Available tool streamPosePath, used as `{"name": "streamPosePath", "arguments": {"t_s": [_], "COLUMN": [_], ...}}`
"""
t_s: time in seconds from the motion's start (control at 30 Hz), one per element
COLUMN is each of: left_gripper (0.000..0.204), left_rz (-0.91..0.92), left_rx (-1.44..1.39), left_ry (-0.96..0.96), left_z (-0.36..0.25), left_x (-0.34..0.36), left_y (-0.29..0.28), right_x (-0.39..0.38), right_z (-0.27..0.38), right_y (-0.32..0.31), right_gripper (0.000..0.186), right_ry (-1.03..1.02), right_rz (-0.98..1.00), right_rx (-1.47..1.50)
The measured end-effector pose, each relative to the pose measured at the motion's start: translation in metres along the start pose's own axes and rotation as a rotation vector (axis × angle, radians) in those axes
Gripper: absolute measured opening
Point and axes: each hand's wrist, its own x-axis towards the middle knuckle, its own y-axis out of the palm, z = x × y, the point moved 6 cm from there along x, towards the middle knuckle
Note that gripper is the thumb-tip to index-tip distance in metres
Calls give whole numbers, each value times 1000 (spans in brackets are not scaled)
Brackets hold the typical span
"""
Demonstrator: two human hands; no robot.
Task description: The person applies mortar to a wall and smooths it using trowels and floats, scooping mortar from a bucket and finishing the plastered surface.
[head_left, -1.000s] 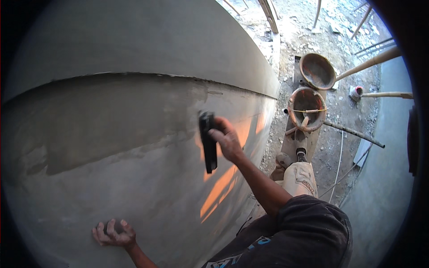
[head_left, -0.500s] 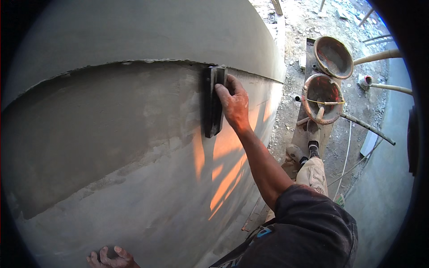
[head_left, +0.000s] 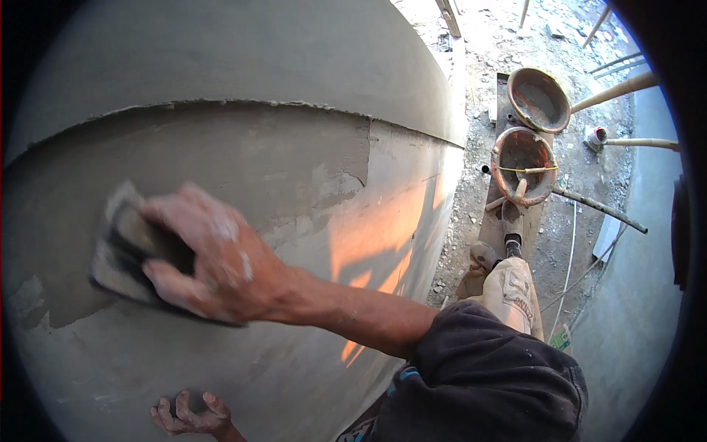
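A right hand (head_left: 221, 254), pale residue smeared across its back, grips a dark plastering float (head_left: 121, 280) at the left part of a grey curved wall (head_left: 221, 361), thumb and fingers closed about its handle. The float overlaps the lower edge of the wall's darker band; blur hides whether its whole face touches. The left hand (head_left: 197, 421), fingers apart and half curled, is low before the wall; whether its shadowed palm holds anything cannot be told.

A rough-edged ledge (head_left: 294, 104) crosses the wall above the float, and orange sunlight (head_left: 368, 243) falls on the wall beyond the right forearm (head_left: 353, 302). Right of the wall, a plank (head_left: 536, 228) lies over rubble ground (head_left: 456, 243). A dark pole (head_left: 600, 208) runs out away from the wall, a bamboo pole (head_left: 615, 93) slants nearby, and a white slab (head_left: 608, 232) lies farther from the wall.

On the plank, right of the wall, a round bucket (head_left: 536, 197) has a handle across its mouth, reddish stains inside and a wooden tool handle (head_left: 521, 190) leaning in it. Farther along the wall, a second bucket (head_left: 541, 110) shows grey residue; the depth of any contents is unclear.
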Motion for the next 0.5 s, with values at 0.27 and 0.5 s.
{"name": "streamPosePath", "arguments": {"t_s": [0.27, 0.5], "left_gripper": [42, 38], "left_rz": [-15, -111], "left_rx": [24, -43], "left_ry": [28, -6], "left_z": [-2, -18], "left_x": [10, 23], "left_y": [-9, 0], "right_x": [-132, -127], "right_z": [-150, -245], "right_y": [-162, -273], "right_gripper": [44, 42], "right_ry": [453, 493], "right_rz": [-475, -605], "right_rx": [-211, -164]}}
